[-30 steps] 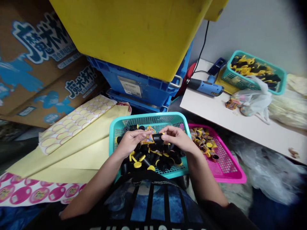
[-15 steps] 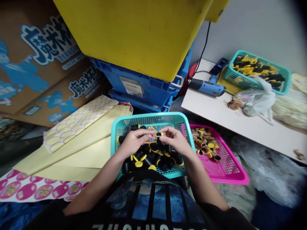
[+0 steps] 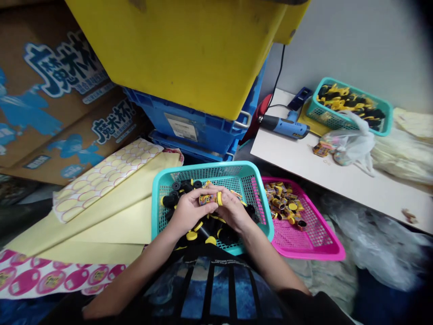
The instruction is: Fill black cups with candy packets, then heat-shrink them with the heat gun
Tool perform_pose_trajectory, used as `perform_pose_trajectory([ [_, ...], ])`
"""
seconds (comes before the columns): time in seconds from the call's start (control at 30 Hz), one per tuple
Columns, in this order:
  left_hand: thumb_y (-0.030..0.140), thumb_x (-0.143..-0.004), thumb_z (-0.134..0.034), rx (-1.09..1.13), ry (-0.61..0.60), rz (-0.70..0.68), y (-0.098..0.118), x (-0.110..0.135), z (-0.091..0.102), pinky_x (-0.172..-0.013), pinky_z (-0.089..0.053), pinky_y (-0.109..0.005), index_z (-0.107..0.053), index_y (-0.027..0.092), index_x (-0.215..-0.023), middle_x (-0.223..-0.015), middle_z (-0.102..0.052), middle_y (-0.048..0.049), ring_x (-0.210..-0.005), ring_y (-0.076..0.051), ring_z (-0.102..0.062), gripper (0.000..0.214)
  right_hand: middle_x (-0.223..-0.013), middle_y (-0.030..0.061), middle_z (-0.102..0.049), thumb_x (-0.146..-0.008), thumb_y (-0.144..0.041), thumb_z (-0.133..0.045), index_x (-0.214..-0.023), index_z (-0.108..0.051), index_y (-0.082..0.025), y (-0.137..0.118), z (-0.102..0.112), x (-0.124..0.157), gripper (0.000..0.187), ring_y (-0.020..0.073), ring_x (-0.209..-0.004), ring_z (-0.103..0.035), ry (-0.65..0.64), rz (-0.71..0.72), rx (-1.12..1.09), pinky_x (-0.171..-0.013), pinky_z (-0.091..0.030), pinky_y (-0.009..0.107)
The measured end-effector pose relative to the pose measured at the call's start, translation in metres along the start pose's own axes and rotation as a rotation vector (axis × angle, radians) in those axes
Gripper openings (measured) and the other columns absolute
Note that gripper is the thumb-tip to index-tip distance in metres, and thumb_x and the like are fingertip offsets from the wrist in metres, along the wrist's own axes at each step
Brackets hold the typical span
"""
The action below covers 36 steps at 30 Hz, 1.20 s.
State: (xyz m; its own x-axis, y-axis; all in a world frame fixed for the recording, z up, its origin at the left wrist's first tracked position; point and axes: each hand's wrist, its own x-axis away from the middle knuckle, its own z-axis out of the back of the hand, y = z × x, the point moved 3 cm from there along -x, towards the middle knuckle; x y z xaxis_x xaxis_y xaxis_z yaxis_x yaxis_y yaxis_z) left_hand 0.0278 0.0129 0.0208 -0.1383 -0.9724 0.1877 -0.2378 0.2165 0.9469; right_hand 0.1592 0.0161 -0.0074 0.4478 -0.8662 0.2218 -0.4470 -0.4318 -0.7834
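Note:
Over the turquoise basket (image 3: 267, 221), my left hand (image 3: 187, 212) pinches a small canister (image 3: 209, 198) between thumb and fingers. The canister has a black body wrapped in a colourful printed sleeve and a yellow cap at its right end. My right hand (image 3: 235, 212) closes around the capped end, its fingertips partly hidden behind the canister. Below both hands lie several loose black canisters (image 3: 204, 234) with yellow caps, without printed sleeves. A bit of orange printed material shows behind my left fingers; I cannot make out what it is.
A pink basket (image 3: 324, 253) with several sleeved canisters (image 3: 284, 203) adjoins on the right. On the white table (image 3: 277, 151) are a blue heat gun (image 3: 286, 126), a plastic bag (image 3: 355, 146) and another turquoise basket (image 3: 348, 117). Stacked crates (image 3: 189, 131), cartons (image 3: 67, 108) and sticker sheets (image 3: 111, 216) stand around.
The sleeve now covers the canister's body, where black showed before. My right hand has moved closer to my left and wraps around the capped end. The view has shifted slightly.

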Motion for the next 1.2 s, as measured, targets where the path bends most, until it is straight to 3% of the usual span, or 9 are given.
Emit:
perform_pose_trajectory([
  [0.33, 0.028, -0.065, -0.077, -0.133, 0.001, -0.03, -0.005, 0.002, -0.005, -0.069, -0.056, -0.031, -0.071, 0.017, -0.094, -0.089, -0.072, -0.0045, -0.069, -0.015, -0.066, 0.031, -0.104, 0.0044, -0.059, -0.075, -0.054, -0.068, -0.111, -0.059, -0.026, 0.003, 0.011, 0.005, 0.047, 0.0131, -0.077, -0.057, 0.024, 0.01, 0.067, -0.072, -0.051, 0.029],
  [0.53, 0.031, -0.071, -0.074, -0.695, -0.061, -0.528, 0.026, -0.004, -0.022, -0.096, -0.046, -0.043, -0.073, 0.026, -0.098, -0.111, -0.066, -0.0074, -0.106, -0.024, -0.058, 0.027, -0.121, 0.0058, -0.059, -0.082, -0.047, -0.063, -0.119, -0.057, -0.028, -0.029, 0.006, 0.026, 0.042, 0.0201, -0.105, -0.058, 0.145, 0.243, 0.327, -0.09, -0.048, 0.036],
  [0.63, 0.038, -0.072, -0.073, -0.862, -0.061, -0.505, 0.037, -0.014, -0.01, -0.094, -0.045, -0.042, -0.06, 0.029, -0.123, -0.132, -0.052, -0.0088, -0.109, -0.024, -0.054, 0.054, -0.11, 0.0077, -0.063, -0.083, -0.042, -0.063, -0.111, -0.061, -0.026, -0.069, 0.032, 0.059, 0.033, 0.0218, -0.097, -0.06, 0.508, 0.459, 0.664, -0.089, -0.049, 0.04],
  [0.7, 0.039, -0.08, -0.064, -0.981, -0.031, -0.412, 0.036, -0.019, 0.007, -0.091, -0.046, -0.041, -0.063, 0.025, -0.119, -0.119, -0.06, -0.0081, -0.102, -0.023, -0.056, 0.041, -0.11, 0.0114, -0.062, -0.084, -0.043, -0.059, -0.114, -0.059, -0.022, -0.096, 0.064, 0.09, 0.037, 0.0252, -0.096, -0.06, 0.892, 0.555, 0.953, -0.088, -0.047, 0.046],
  [0.73, 0.038, -0.084, -0.06, -1.059, -0.057, -0.371, 0.033, -0.021, 0.015, -0.09, -0.045, -0.041, -0.068, 0.023, -0.109, -0.107, -0.065, -0.0071, -0.099, -0.023, -0.056, 0.03, -0.108, 0.0134, -0.062, -0.083, -0.045, -0.058, -0.115, -0.06, -0.02, -0.105, 0.081, 0.103, 0.041, 0.0282, -0.096, -0.059, 1.041, 0.493, 1.142, -0.088, -0.046, 0.05],
  [0.8, 0.037, -0.086, -0.057, -1.223, -0.165, -0.31, 0.02, -0.022, 0.026, -0.088, -0.043, -0.041, -0.072, 0.021, -0.095, -0.094, -0.069, -0.0067, -0.096, -0.025, -0.055, 0.024, -0.108, 0.0185, -0.062, -0.079, -0.05, -0.059, -0.116, -0.062, -0.014, -0.114, 0.11, 0.119, 0.051, 0.0357, -0.102, -0.056, 1.124, 0.304, 1.465, -0.092, -0.04, 0.057],
  [0.93, 0.032, -0.088, -0.053, -1.493, -0.23, -0.27, -0.003, -0.022, 0.027, -0.082, -0.041, -0.041, -0.068, 0.021, -0.111, -0.099, -0.065, -0.0101, -0.095, -0.028, -0.051, 0.029, -0.11, 0.0183, -0.063, -0.08, -0.051, -0.055, -0.11, -0.065, -0.012, -0.106, 0.12, 0.108, 0.05, 0.0337, -0.107, -0.056, 0.988, 0.307, 1.574, -0.097, -0.04, 0.052],
  [1.07, 0.034, -0.084, -0.058, -1.623, -0.23, -0.262, -0.008, -0.032, 0.019, -0.079, -0.038, -0.04, -0.067, 0.021, -0.11, -0.098, -0.057, -0.011, -0.095, -0.029, -0.047, 0.031, -0.109, 0.0142, -0.065, -0.084, -0.048, -0.054, -0.102, -0.067, -0.017, -0.081, 0.083, 0.062, 0.039, 0.0287, -0.106, -0.057, 0.708, 0.348, 1.425, -0.097, -0.042, 0.047],
  [1.2, 0.024, -0.08, -0.061, -1.591, -0.227, -0.246, -0.007, -0.039, 0.021, -0.079, -0.036, -0.039, -0.068, 0.02, -0.087, -0.094, -0.056, -0.0086, -0.094, -0.027, -0.047, 0.011, -0.111, 0.0121, -0.064, -0.086, -0.044, -0.055, -0.101, -0.068, -0.02, -0.063, 0.05, 0.028, 0.031, 0.028, -0.109, -0.056, 0.518, 0.362, 1.325, -0.1, -0.039, 0.048],
])
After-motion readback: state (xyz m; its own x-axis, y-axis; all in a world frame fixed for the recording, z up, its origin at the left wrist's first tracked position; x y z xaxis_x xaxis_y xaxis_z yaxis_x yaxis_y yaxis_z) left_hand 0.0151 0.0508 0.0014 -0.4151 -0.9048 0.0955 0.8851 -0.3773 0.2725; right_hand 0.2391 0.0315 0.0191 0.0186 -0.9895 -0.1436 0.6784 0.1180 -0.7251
